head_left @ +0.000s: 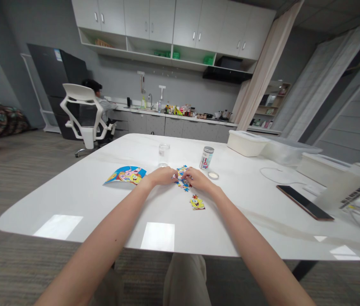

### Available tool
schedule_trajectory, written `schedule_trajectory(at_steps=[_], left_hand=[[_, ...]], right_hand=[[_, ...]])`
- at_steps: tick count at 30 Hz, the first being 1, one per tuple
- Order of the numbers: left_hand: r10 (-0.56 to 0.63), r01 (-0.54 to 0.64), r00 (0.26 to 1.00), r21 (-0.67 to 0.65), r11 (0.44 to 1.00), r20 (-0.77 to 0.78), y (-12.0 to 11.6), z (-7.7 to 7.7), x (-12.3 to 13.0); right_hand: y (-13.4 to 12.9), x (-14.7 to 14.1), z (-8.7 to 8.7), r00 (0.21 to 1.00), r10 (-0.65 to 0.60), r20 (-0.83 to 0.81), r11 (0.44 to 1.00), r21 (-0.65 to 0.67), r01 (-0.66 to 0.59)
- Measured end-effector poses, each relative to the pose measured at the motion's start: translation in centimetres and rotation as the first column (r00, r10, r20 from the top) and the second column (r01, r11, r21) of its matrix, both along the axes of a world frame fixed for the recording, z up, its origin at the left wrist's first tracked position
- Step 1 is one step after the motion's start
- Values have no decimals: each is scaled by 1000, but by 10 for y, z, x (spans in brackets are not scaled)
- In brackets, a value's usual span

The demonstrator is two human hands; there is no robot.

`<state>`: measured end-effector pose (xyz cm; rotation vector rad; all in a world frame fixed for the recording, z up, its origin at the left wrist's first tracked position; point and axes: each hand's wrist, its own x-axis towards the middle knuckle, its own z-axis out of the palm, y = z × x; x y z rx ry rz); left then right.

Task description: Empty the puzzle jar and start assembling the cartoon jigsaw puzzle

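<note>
A heap of loose jigsaw puzzle pieces (184,185), blue, yellow and white, lies on the white table. At its left edge is my left hand (165,175), fingers curled inward at the pieces. My right hand (198,178) reaches in from the right, its fingertips bent together over the heap. What either hand holds is too small to make out. Nearer to me lies a joined yellow cartoon-face puzzle section (197,203). A curved picture sheet (126,174) with cartoon figures rests left of my left hand.
Behind the hands stand a clear open jar (164,155) and a printed can (206,158), with a round lid (213,175) nearby. A tablet-like dark device (304,202), cables and white boxes (246,143) occupy the right side. A person (103,106) sits beyond the table.
</note>
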<state>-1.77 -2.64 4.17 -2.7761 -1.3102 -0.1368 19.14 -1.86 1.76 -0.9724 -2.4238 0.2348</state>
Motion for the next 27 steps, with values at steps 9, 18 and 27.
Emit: schedule_trajectory(at_steps=[9,18,27], left_hand=[[43,-39,997,-58,998,62,3,-4,0],[62,-48,985,-92,995,159,3,-6,-1],[34,-15,963,-73,997,267,2,0,2]], right_hand=[[-2,1,1,985,-97,140,994,57,90],[-2,1,-1,990,-79,120,995,74,70],[-3,-6,-1,990,-28,137,996,89,16]])
